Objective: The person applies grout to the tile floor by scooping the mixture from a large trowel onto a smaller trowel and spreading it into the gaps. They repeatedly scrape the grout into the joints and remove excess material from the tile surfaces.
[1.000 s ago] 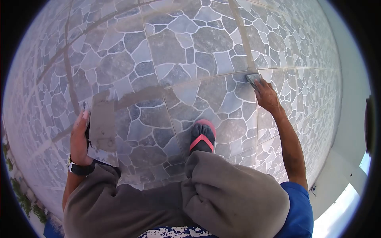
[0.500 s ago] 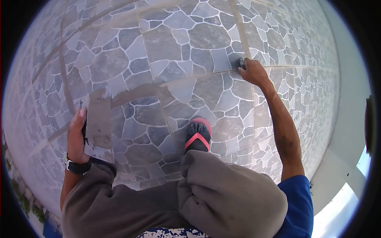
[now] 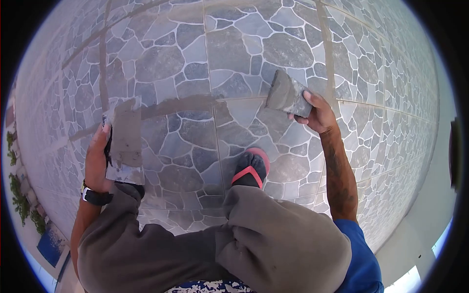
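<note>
My left hand (image 3: 97, 163), a watch on its wrist, is closed round the side of a flat rectangular trowel (image 3: 119, 173) whose upper face carries a layer of grey grout (image 3: 127, 132). On the other side, my right hand (image 3: 320, 113) grips a grey block-like grout float (image 3: 297, 100) by its near end. Wet grout coats the far part of the float's face, which is tilted up off the floor. Below both tools lies a stone-pattern tiled floor (image 3: 171, 144), with a wide grout smear (image 3: 178, 105) along a joint between them.
My foot in a pink flip-flop (image 3: 250, 168) stands on the tiles between my hands. More grout-filled joints (image 3: 327, 49) run away up the floor. A pale wall (image 3: 430, 195) borders the right side; green plants (image 3: 19, 195) line the left edge.
My right hand has drawn back from the joint at the upper right and turned the float up, showing its grout-covered face. The left hand still holds the trowel. The view has shifted slightly.
</note>
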Demonstrator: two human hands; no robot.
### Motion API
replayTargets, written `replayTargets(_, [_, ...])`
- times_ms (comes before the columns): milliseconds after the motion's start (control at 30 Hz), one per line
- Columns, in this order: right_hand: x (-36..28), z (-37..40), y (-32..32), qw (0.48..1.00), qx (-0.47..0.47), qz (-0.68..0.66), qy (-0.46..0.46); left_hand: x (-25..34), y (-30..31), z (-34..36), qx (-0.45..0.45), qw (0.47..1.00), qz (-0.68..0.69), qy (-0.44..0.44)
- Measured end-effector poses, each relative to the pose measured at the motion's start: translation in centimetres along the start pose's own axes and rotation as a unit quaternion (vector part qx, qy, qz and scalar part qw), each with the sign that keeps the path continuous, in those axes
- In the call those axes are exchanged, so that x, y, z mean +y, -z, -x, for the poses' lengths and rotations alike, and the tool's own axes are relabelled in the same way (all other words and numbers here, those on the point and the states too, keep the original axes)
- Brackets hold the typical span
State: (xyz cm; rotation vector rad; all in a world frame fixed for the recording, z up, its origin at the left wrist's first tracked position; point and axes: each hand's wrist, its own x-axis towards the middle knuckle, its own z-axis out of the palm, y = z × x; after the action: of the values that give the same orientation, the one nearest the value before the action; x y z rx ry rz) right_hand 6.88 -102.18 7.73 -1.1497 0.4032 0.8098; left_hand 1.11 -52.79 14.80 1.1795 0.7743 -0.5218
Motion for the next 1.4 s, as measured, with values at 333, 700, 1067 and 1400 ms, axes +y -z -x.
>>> replayTargets(333, [-0.3,-1.6,-15.3,0.985,-0.06,0.102,0.129,-1.5,-3.5,2.3,0.021,0.992,0.119,-0.025])
replayTargets(700, [0.8,-2.0,-26.0,0.677,0.012,0.512,0.529,-2.5,-3.8,-0.6,-0.102,0.969,0.06,-0.216])
replayTargets(1067, [3.7,-3.6,-24.7,0.546,0.015,0.616,0.568,-2.3,-3.0,-1.6,-0.118,0.957,0.202,-0.173])
replayTargets(1400, [4.8,-6.6,-24.1,0.594,0.04,0.64,0.486,-2.3,-0.7,-1.2,-0.034,0.962,0.12,-0.242])
